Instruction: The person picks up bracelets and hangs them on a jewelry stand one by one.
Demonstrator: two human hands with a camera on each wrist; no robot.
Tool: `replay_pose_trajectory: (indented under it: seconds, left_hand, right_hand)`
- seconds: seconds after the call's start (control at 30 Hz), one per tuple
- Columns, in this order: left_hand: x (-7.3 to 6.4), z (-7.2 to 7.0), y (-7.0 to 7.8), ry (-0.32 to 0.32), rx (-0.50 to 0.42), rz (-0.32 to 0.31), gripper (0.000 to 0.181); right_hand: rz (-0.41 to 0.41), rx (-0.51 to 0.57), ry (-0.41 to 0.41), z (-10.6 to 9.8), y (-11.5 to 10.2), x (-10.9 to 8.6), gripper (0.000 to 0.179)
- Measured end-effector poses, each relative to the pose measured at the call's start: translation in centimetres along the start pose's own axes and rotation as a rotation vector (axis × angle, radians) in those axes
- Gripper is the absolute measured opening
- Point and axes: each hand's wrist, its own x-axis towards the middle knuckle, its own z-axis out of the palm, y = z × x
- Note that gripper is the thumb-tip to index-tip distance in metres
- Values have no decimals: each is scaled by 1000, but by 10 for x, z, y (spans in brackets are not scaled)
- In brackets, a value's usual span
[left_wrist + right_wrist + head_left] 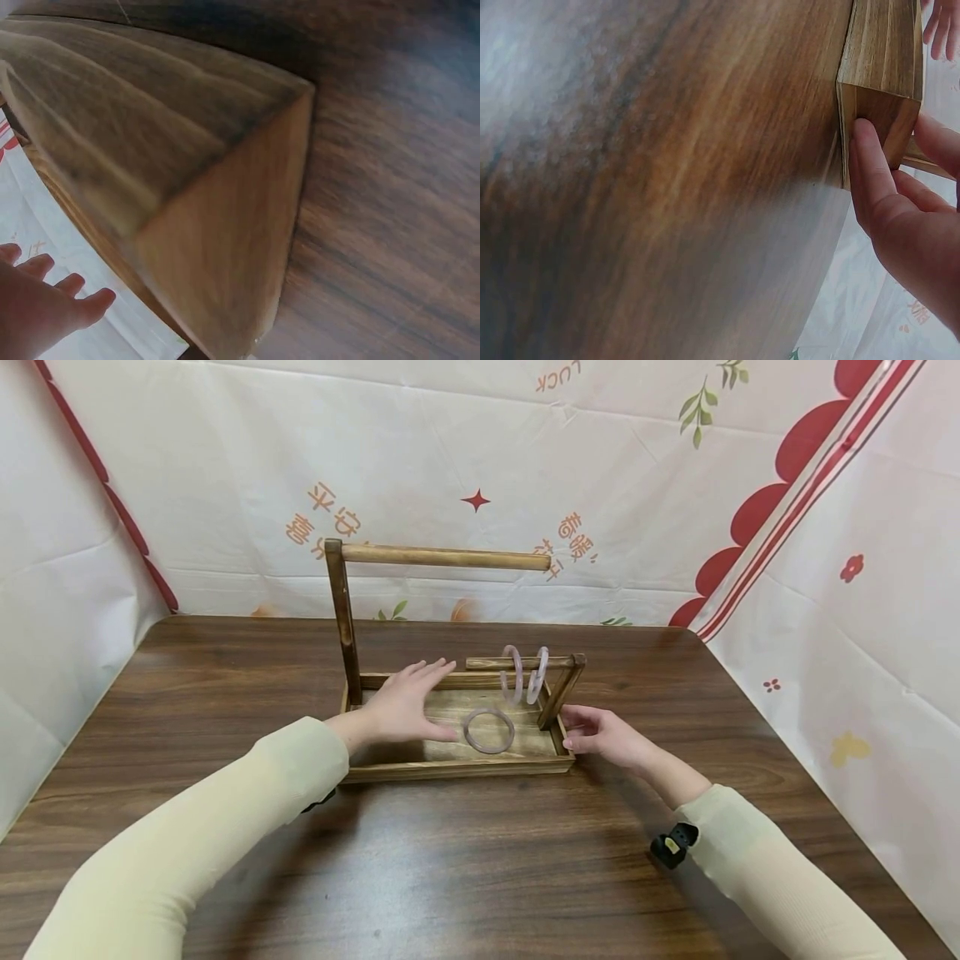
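Observation:
A wooden bangle stand is on the table, a shallow tray with a post and bar at each end. Two pale bangles hang on its low bar: one pinkish bangle and one whitish bangle. A third, greyish bangle lies flat on the tray floor. My left hand hovers over the tray's left part, fingers spread, holding nothing. At the right end my right hand touches the outer end wall with fairly straight fingers, its thumb near the rim.
A tall bar reaches rightward from the stand's left post, behind and above the left hand. Dark wood-grain table surrounds the stand. A white printed cloth rises at the table's back and sides.

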Motion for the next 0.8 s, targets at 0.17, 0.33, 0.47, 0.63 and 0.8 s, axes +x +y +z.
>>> replay_pose_trajectory:
  seconds: [0.17, 0.33, 0.47, 0.63, 0.8]
  left_hand:
    - [3, 6, 3, -6, 12, 24, 104]
    - [7, 11, 7, -8, 22, 55, 105]
    - [9, 16, 10, -13, 29, 82, 106]
    - [14, 22, 14, -22, 58, 104, 106]
    - [20, 28, 19, -33, 74, 111, 107]
  right_hand:
    - [3, 3, 3, 0, 0, 0, 65]
    - [1, 0, 6, 0, 1, 1, 65]
    - [-3, 0, 5, 0, 2, 1, 65]
    - [-6, -5, 7, 0, 2, 0, 65]
    - [-2, -1, 6, 0, 1, 0, 65]
